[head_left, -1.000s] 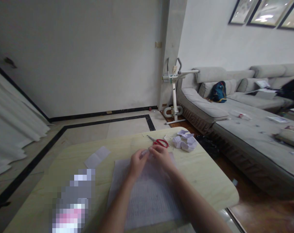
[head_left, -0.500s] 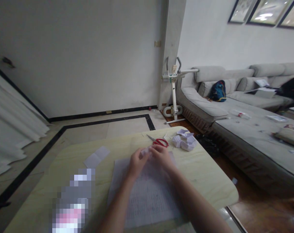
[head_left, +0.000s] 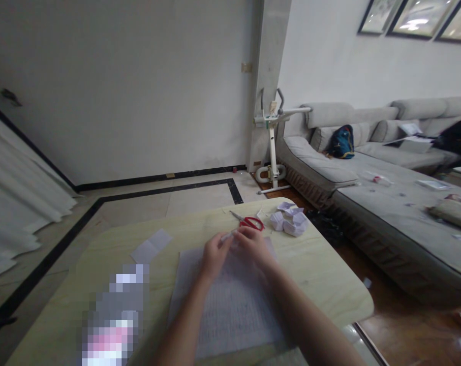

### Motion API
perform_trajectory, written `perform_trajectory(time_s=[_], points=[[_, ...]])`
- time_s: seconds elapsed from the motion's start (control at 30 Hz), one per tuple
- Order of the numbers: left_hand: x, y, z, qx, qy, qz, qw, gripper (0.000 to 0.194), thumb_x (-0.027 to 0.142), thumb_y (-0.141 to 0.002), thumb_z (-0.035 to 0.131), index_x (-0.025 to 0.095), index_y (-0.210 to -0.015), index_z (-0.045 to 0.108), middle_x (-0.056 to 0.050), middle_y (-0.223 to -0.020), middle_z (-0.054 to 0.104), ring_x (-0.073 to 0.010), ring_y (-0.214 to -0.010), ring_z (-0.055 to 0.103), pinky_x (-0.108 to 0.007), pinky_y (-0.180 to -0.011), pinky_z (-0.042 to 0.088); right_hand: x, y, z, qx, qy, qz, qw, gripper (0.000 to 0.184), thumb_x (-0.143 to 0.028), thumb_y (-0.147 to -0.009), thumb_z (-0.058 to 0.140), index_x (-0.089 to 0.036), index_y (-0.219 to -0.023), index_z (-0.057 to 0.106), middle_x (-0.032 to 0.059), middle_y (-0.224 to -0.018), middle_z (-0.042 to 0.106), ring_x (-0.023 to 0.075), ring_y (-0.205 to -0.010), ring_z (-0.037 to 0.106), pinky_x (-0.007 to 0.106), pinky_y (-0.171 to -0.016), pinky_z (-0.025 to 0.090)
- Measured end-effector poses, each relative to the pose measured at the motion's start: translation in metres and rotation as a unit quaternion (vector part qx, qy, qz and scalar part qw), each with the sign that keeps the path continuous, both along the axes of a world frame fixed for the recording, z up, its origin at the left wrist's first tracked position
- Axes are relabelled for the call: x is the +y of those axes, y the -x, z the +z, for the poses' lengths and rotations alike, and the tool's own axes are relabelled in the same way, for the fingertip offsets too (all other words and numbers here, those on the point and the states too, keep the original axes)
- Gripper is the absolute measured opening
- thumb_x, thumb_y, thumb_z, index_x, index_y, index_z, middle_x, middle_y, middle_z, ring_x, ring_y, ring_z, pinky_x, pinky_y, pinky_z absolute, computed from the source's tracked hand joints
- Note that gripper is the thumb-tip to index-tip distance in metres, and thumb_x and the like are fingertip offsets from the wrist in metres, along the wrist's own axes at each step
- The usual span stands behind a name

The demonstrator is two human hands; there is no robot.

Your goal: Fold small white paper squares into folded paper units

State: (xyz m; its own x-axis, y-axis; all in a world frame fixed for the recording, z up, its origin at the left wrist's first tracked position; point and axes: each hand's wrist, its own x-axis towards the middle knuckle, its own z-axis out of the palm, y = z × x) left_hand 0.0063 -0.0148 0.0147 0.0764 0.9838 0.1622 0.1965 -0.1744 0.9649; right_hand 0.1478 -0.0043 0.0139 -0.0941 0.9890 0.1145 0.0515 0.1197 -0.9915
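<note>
Both my left hand (head_left: 216,252) and my right hand (head_left: 252,246) are closed around a small piece of white paper (head_left: 227,237), pinching it from its two sides. Much of that piece is hidden by my fingers. Beneath my hands and forearms a large sheet of paper (head_left: 230,310) with lines of writing lies flat on the table. Just beyond my right hand are scissors (head_left: 252,222) with red handles, their blades pointing to the far left. Several crumpled or folded white papers (head_left: 291,221) lie to the right of the scissors.
A creased white slip (head_left: 152,246) lies on the left of the pale wooden table (head_left: 321,274), near a pixelated patch. Right of the table stands a long grey sofa (head_left: 401,203) with a blue backpack (head_left: 342,142). A white exercise machine (head_left: 272,147) stands by the wall.
My fingers have shifted slightly on the small paper, which now shows as a narrower strip between them. The scissors and other papers have stayed put.
</note>
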Motion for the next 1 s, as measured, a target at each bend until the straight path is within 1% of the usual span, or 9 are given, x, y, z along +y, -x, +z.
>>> perform_trajectory(time_s=[0.17,0.37,0.47,0.6,0.7,0.8,0.9,1.0], points=[[0.002,0.001,-0.002,0.0,0.001,-0.011,1.0,0.034,0.043,-0.081,0.053,0.012,-0.088,0.065,-0.004,-0.076,0.067,-0.0176,-0.07,0.062,-0.024,-0.061,0.047,0.0,0.001,0.0,-0.008,0.01,-0.008,1.0,0.022,-0.036,-0.079,0.057,-0.016,-0.073,0.062,0.0,-0.064,0.054,0.0116,-0.057,0.047,0.023,-0.054,0.036],[0.0,0.0,0.003,-0.027,0.015,-0.004,1.0,0.032,0.042,-0.078,0.057,0.013,-0.088,0.067,-0.004,-0.076,0.068,-0.0172,-0.068,0.063,-0.023,-0.061,0.047,0.0,0.001,-0.001,0.006,-0.008,-0.026,1.0,0.019,-0.035,-0.076,0.06,-0.017,-0.079,0.064,0.0014,-0.071,0.058,0.0129,-0.063,0.051,0.024,-0.057,0.038],[-0.001,0.0,0.006,-0.042,0.018,-0.003,0.999,0.029,0.039,-0.077,0.059,0.013,-0.085,0.068,-0.003,-0.073,0.067,-0.0164,-0.066,0.062,-0.022,-0.059,0.047,0.0,0.001,-0.001,0.023,0.011,-0.023,0.999,0.02,-0.037,-0.076,0.06,-0.017,-0.074,0.063,-0.0003,-0.065,0.055,0.0119,-0.058,0.048,0.024,-0.055,0.036],[-0.002,0.0,0.01,-0.06,0.028,-0.01,0.998,0.026,0.036,-0.076,0.06,0.013,-0.084,0.068,-0.004,-0.074,0.069,-0.0158,-0.065,0.062,-0.022,-0.058,0.046,-0.001,0.0,-0.001,0.063,0.05,-0.008,0.997,0.022,-0.039,-0.075,0.06,-0.018,-0.071,0.06,-0.0023,-0.06,0.05,0.0111,-0.053,0.044,0.024,-0.052,0.034],[-0.002,0.001,0.012,-0.064,0.042,-0.006,0.997,0.026,0.036,-0.076,0.06,0.012,-0.082,0.068,-0.003,-0.07,0.068,-0.0152,-0.06,0.061,-0.022,-0.055,0.045,-0.001,-0.001,-0.001,0.084,0.056,-0.01,0.995,0.025,-0.041,-0.077,0.058,-0.018,-0.068,0.059,-0.0025,-0.057,0.048,0.0113,-0.052,0.044,0.024,-0.051,0.032],[-0.002,0.001,0.01,-0.061,0.041,-0.007,0.997,0.028,0.037,-0.076,0.06,0.012,-0.084,0.069,-0.004,-0.072,0.069,-0.0159,-0.062,0.061,-0.022,-0.056,0.045,0.0,-0.001,-0.001,0.08,0.046,-0.016,0.996,0.023,-0.04,-0.077,0.058,-0.018,-0.07,0.06,-0.0021,-0.057,0.049,0.0115,-0.052,0.044,0.024,-0.051,0.033],[0.0,0.002,0.007,-0.047,0.031,-0.01,0.998,0.03,0.039,-0.077,0.059,0.012,-0.086,0.07,-0.005,-0.076,0.069,-0.0164,-0.067,0.061,-0.022,-0.059,0.045,0.001,0.0,-0.001,0.054,0.029,-0.002,0.998,0.019,-0.036,-0.075,0.061,-0.018,-0.073,0.063,-0.0006,-0.064,0.053,0.0116,-0.056,0.046,0.024,-0.054,0.035],[0.001,0.003,0.004,-0.039,0.028,-0.014,0.999,0.032,0.04,-0.078,0.058,0.012,-0.087,0.07,-0.005,-0.077,0.069,-0.0163,-0.068,0.061,-0.023,-0.06,0.045,0.0,0.0,-0.001,0.041,0.022,0.002,0.999,0.019,-0.036,-0.075,0.061,-0.017,-0.074,0.064,-0.0002,-0.066,0.054,0.0117,-0.058,0.047,0.024,-0.054,0.036]])
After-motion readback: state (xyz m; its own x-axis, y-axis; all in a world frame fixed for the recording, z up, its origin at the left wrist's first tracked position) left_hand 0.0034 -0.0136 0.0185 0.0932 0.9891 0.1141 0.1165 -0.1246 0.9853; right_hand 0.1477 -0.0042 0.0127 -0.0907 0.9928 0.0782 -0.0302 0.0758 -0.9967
